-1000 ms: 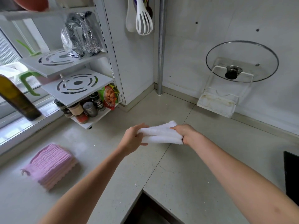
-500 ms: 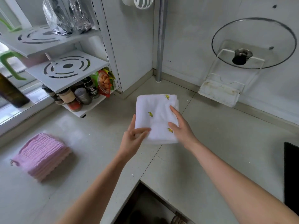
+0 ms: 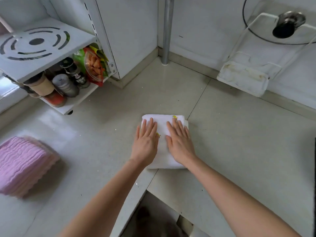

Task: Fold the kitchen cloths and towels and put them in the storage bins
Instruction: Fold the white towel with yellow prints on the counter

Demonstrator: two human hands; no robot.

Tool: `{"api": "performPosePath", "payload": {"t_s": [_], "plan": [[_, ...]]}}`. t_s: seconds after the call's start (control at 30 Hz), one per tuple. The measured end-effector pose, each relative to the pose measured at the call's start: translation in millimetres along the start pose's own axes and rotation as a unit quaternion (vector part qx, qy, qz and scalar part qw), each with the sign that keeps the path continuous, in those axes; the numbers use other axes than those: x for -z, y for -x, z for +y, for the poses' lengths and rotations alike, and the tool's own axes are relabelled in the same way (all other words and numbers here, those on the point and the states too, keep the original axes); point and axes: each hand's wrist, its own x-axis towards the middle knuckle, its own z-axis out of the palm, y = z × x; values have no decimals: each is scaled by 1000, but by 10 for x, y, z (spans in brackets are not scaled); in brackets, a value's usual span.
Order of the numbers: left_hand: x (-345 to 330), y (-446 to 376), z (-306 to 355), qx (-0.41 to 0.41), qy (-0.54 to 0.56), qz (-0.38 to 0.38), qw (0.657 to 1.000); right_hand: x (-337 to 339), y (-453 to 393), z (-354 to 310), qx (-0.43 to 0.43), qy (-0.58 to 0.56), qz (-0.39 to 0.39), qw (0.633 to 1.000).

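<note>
White towel (image 3: 164, 127), folded into a thick rectangle with small yellow prints, lay flat on the counter (image 3: 239, 151) near the inner corner of its front edge, straddling the seam between two slabs. Pressed down by left hand (image 3: 145, 142) and right hand (image 3: 179, 142) side by side, fingers straight and flat on the cloth, gripping nothing. Lay well apart from the pink cloth stack (image 3: 24, 165), folded, toward the counter's left edge. Farther back stood a spice rack (image 3: 51, 65) at the back left and a lid holder (image 3: 248, 77) on the right wall. Risk, as judged: layers could spring open or slip when lifted, the bulk being soft and thick; could also slide off the near front edge. No storage bins in view. Pink stack blurred; towel's near edge partly hidden under the wrists.
</note>
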Motion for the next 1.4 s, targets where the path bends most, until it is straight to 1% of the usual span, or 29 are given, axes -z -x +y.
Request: {"api": "performPosePath", "payload": {"t_s": [0.03,0.1,0.17,0.27,0.33,0.4,0.5,0.57,0.6,0.63,0.7,0.8,0.83,0.9,0.97,1.07,1.17,1.27,1.33,1.4], "plan": [[-75,-36,-53,11,-17,-25,999,-80,-15,57,-1,20,-10,1000],[-210,-54,-158,8,-39,-27,999,-199,-62,156,-22,29,-3,999],[-263,-56,-207,-4,-54,-22,998,-228,-129,196,-69,13,0,998],[-293,-89,-216,11,-60,-44,997,-183,-209,214,-161,-40,-13,986],[-240,-116,-167,33,-24,-68,997,-140,-200,210,-191,-66,-26,979],[-163,-101,-100,73,39,-90,992,-122,-127,198,-207,-91,-16,974],[-11,-44,-4,123,131,-76,981,-64,43,156,-225,-135,56,963],[82,-44,23,173,211,-29,962,-11,107,147,-241,-162,91,953],[127,-51,20,210,251,-5,945,35,106,136,-267,-193,84,940],[164,-57,7,250,289,13,924,76,88,134,-297,-229,63,925],[206,-36,-21,311,343,15,886,138,47,141,-326,-288,8,900],[245,98,-43,351,362,-7,864,167,-22,165,-317,-377,-65,868],[264,159,-54,360,367,-1,858,168,-40,144,-306,-406,-89,857],[338,328,-85,371,383,45,844,160,-82,22,-271,-450,-132,840],[453,592,-140,384,405,106,823,114,-125,-213,-225,-471,-174,835],[612,1113,-321,409,413,180,793,16,-117,-729,-147,-466,-238,839],[739,1631,-554,456,417,228,752,-146,-12,-1263,-79,-431,-301,847],[822,2057,-744,496,425,241,717,-321,159,-1682,-29,-380,-337,861],[864,2254,-839,512,429,240,704,-405,269,-1882,-8,-354,-344,870],[885,2403,-943,521,422,244,701,-498,351,-2032,-1,-340,-340,877]]}}
